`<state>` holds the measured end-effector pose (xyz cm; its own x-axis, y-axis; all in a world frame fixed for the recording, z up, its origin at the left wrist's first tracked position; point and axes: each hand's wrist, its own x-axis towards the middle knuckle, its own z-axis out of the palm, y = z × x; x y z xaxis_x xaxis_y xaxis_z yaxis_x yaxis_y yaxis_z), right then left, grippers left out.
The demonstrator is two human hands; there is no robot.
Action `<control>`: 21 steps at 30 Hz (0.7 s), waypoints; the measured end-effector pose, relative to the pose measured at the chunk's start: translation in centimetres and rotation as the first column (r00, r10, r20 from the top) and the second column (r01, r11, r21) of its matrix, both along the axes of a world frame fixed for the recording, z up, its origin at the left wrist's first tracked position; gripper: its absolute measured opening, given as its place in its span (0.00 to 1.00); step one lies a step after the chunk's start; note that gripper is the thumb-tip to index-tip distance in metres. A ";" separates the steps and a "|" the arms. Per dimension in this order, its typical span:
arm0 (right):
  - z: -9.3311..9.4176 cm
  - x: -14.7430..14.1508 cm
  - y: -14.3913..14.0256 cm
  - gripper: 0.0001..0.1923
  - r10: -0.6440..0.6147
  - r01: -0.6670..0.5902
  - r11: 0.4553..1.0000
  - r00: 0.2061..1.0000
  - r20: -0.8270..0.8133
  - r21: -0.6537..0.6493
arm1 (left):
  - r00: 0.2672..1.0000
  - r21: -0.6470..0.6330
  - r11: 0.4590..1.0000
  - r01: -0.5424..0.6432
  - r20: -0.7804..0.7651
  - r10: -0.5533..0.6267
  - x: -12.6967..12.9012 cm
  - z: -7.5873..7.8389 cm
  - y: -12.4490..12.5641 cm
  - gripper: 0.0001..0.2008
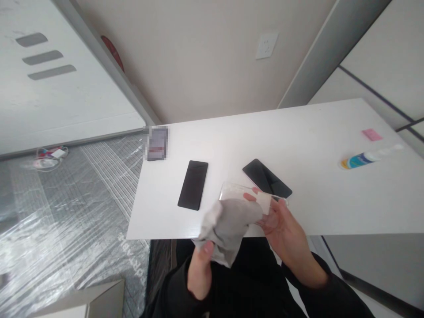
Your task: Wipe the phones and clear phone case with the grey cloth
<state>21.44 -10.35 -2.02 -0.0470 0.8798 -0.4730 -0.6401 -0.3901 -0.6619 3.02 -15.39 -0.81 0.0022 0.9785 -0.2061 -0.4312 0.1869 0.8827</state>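
Hands: L (200,269) cloth (228,225), R (281,227) clear case (243,194).

Two hands were seen: the left hand (198,269) at six o'clock and the right hand (285,229) at about five o'clock. One grey cloth (225,229) and one clear phone case (238,192) were counted. Two dark phones were counted on the one white table (314,145): the left phone (193,184) near centre and the right phone (266,178) toward three o'clock. One spray bottle (367,157), one pink pad (372,134) and one blurred item (157,142) were also counted.
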 end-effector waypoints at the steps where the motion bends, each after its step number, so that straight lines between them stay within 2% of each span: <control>1: -0.2 0.5 0.1 0.24 -0.058 0.058 0.998 0.998 0.028 -0.004 | 0.978 -0.102 0.981 -0.167 0.106 0.178 -0.3 0.0 0.3 0.24; 2: -0.3 0.9 0.3 0.20 -0.109 0.110 0.994 0.993 0.052 -0.005 | 0.936 -0.167 0.945 -0.283 0.167 0.310 -0.6 0.1 0.6 0.24; 3: -0.5 1.4 0.3 0.17 -0.150 0.151 0.989 0.987 0.066 -0.007 | 0.898 -0.199 0.914 -0.355 0.201 0.393 -0.9 0.2 1.1 0.24; 5: -0.5 2.2 0.3 0.17 -0.191 0.193 0.981 0.980 0.059 -0.020 | 0.846 -0.239 0.871 -0.429 0.231 0.481 -1.7 0.3 2.1 0.23; 6: -0.4 2.4 0.2 0.19 -0.191 0.193 0.981 0.981 0.043 -0.035 | 0.843 -0.246 0.871 -0.425 0.244 0.480 -2.0 0.4 2.5 0.22; 8: -0.2 2.3 -0.1 0.20 -0.164 0.164 0.984 0.986 0.002 -0.068 | 0.869 -0.245 0.910 -0.334 0.294 0.398 -2.5 0.3 3.0 0.23; 11: -0.2 1.1 -0.9 0.18 -0.069 0.068 0.995 0.998 -0.007 -0.076 | 0.896 -0.240 0.969 -0.065 0.413 0.162 -2.3 0.0 2.9 0.26; 13: -0.4 0.1 -1.4 0.17 0.017 -0.013 0.997 0.998 0.053 -0.070 | 0.872 -0.220 0.970 0.107 0.489 0.015 -1.6 -0.2 2.5 0.26; 15: -0.5 -0.4 -1.7 0.18 0.078 -0.068 0.995 0.984 0.161 -0.067 | 0.846 -0.175 0.962 0.211 0.525 -0.090 -0.8 -0.4 2.1 0.25; 18: -0.5 -0.3 -1.9 0.23 0.146 -0.136 0.989 0.924 0.353 -0.053 | 0.835 -0.114 0.951 0.288 0.516 -0.191 -0.2 -0.7 1.6 0.22; 21: -0.3 0.5 -1.9 0.25 0.235 -0.240 0.969 0.846 0.478 -0.052 | 0.877 -0.152 0.956 0.250 0.455 -0.157 -0.5 -1.1 1.4 0.20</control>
